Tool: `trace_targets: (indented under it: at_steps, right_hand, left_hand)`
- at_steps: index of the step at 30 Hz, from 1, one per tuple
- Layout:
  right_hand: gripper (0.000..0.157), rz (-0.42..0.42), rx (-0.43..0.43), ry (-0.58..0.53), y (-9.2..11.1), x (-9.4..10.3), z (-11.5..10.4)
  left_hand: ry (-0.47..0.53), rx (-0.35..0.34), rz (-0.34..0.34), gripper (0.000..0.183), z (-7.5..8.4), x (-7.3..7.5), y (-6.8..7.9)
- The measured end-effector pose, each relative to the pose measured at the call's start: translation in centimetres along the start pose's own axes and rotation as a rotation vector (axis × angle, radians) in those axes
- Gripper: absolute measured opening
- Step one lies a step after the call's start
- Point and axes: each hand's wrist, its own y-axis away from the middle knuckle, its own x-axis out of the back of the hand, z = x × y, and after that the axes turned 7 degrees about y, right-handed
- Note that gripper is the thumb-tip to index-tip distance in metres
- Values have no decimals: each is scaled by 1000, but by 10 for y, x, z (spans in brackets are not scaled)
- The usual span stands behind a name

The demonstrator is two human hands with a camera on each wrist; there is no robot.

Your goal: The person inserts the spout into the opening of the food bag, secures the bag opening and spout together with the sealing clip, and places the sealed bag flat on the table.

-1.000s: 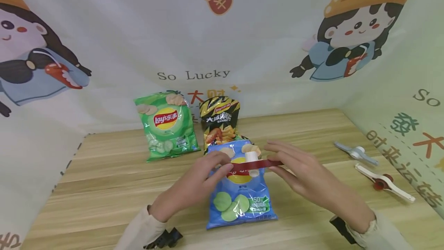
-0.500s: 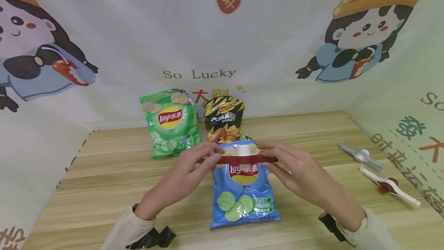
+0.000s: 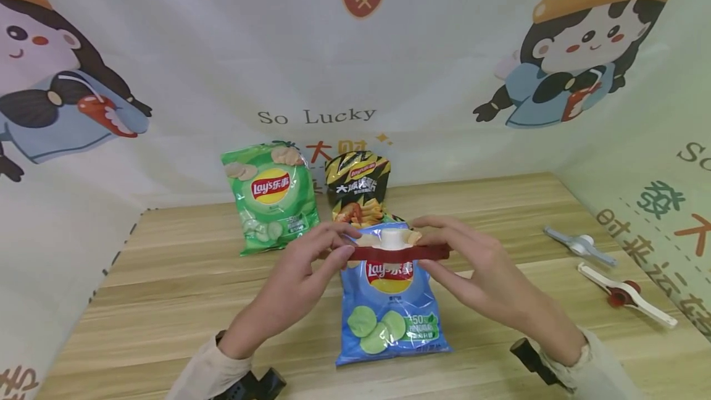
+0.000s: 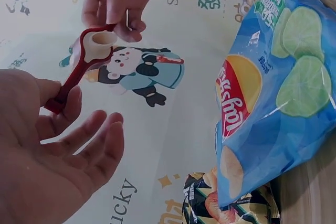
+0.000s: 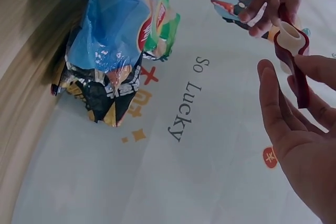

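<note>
A dark red bag clip with a white pour spout point(image 3: 400, 255) is held up level by its two ends, over the upper part of a blue Lay's chip bag point(image 3: 394, 313). My left hand point(image 3: 300, 276) pinches one end between thumb and fingers; in the left wrist view its other fingers are spread away from the clip. The opposite end is pinched by my right hand point(image 3: 489, 276), whose thumb lies along the red bar point(image 5: 301, 85) in the right wrist view. The spout's round white opening point(image 4: 104, 38) shows in the left wrist view. The clip appears apart from the bag.
Behind stand a green Lay's bag point(image 3: 272, 202) and a black and yellow chip bag point(image 3: 358, 187), partly covered by the blue one. On the right of the wooden table point(image 3: 166, 301) lie a grey-blue clip point(image 3: 580, 244) and a white clip with a red spout point(image 3: 627, 294).
Both hands have brought the clip slightly left relative to the blue bag, and it has become more level. In the last half second they have hardly moved. The head view has shifted a little.
</note>
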Motion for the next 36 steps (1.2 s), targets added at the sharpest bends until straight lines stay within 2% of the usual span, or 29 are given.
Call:
trace_targets:
  at_steps: [5,10,15,20,29,33,36]
  right_hand:
    - [29,-50,-62,-57,0,1,-1]
    - [25,-136,-118,-112,2,3,-2]
    - [23,-221,-170,-221,3,9,-1]
    - [29,-253,-205,-228,4,14,-1]
    - [22,-341,-190,-497,1,17,0]
    - [23,-355,-177,-539,2,17,2]
    - [24,-371,-157,-572,3,17,3]
  left_hand:
    - [-35,-88,36,18,3,-8,3]
    - [-49,-129,49,16,6,-11,5]
    - [-38,-95,18,15,9,-8,5]
    - [5,-52,-16,14,13,-5,6]
    - [-6,-19,-54,17,10,-1,4]
    - [-25,-10,-85,21,9,1,4]
    - [16,-25,-115,22,9,1,4]
